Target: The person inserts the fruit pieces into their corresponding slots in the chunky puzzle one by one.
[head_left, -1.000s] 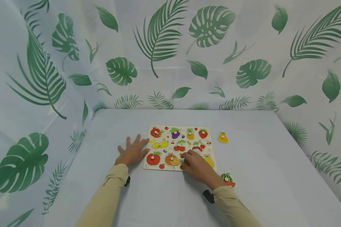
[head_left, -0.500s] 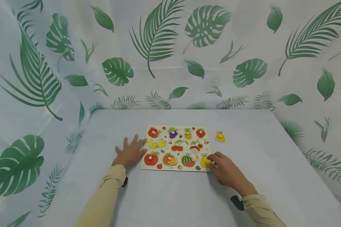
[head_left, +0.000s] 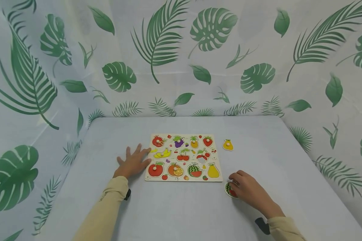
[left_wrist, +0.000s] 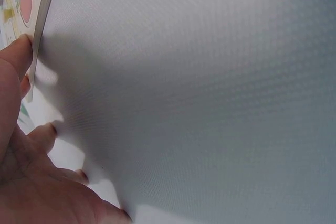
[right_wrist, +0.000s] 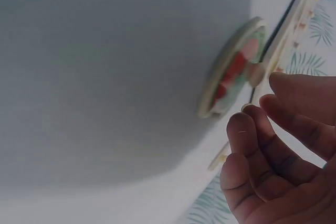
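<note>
A wooden fruit puzzle board [head_left: 214, 158] lies on the table. My left hand [head_left: 133, 164], fingers spread, rests at its left edge; in the left wrist view fingertips [left_wrist: 21, 51] touch the board's side. Off the board's lower right corner is a watermelon puzzle piece [head_left: 229, 189], partly covered by my right hand [head_left: 248, 189]. In the right wrist view the loosely bent fingers [right_wrist: 244, 135] are close to the piece's round knob [right_wrist: 255, 74], with a gap showing between them. The board's watermelon [head_left: 194, 170] and pear [head_left: 213, 170] pictures have no knobs.
A yellow pear puzzle piece [head_left: 228, 145] with a knob lies right of the board. Knobbed pieces such as the apple [head_left: 155, 170] and grapes [head_left: 178, 142] sit in the board. Leaf-print cloth walls [head_left: 169, 77] border the white table.
My right hand has moved right, off the board's lower middle, past the pear picture, and to the watermelon piece. The left hand stays at the board's left edge. The view has shifted slightly.
</note>
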Demonstrator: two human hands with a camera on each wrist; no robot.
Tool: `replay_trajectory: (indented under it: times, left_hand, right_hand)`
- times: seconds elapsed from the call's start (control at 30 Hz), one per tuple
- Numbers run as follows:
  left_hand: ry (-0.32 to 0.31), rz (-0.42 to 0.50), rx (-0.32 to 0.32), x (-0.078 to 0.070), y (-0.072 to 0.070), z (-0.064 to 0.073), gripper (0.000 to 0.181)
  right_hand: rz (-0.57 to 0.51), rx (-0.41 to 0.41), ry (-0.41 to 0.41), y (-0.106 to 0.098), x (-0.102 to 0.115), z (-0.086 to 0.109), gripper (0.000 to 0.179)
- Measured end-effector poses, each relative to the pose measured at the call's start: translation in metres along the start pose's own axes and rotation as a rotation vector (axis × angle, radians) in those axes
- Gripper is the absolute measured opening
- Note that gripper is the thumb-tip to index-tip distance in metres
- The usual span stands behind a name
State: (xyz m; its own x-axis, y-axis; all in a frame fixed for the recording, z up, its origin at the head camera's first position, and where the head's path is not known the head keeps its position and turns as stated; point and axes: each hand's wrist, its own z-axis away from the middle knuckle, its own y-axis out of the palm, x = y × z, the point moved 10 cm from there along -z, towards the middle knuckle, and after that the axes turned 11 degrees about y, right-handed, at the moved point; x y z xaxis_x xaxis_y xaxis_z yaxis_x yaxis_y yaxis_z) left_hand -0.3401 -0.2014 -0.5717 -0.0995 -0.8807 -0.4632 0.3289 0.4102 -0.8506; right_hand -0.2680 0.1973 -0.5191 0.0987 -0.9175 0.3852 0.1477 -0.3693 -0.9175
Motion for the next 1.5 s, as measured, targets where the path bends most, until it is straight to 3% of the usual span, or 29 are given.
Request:
replay_trajectory:
  times: [0.3,1.03,1.27,1.5]
  left_hand:
    - [-0.017,0.006,0.006,0.002,0.002,-0.002,0.066]
    - [-0.015,0.01,0.002,0.001,0.002,-0.001,0.067]
    - [-0.01,0.01,0.002,0.002,0.001,0.0,0.067]
    - [-0.011,0.013,0.0,0.001,0.0,0.001,0.067]
  right_hand:
    - [-0.04,0.049,-0.018,0.01,-0.005,0.007,0.015]
    - [-0.012,-0.006,-0.033,0.008,-0.004,0.01,0.019]
    - [-0.021,-0.051,-0.096,-0.002,0.007,0.001,0.019]
    - [-0.063,-0.052,-0.175,-0.003,0.032,-0.015,0.017]
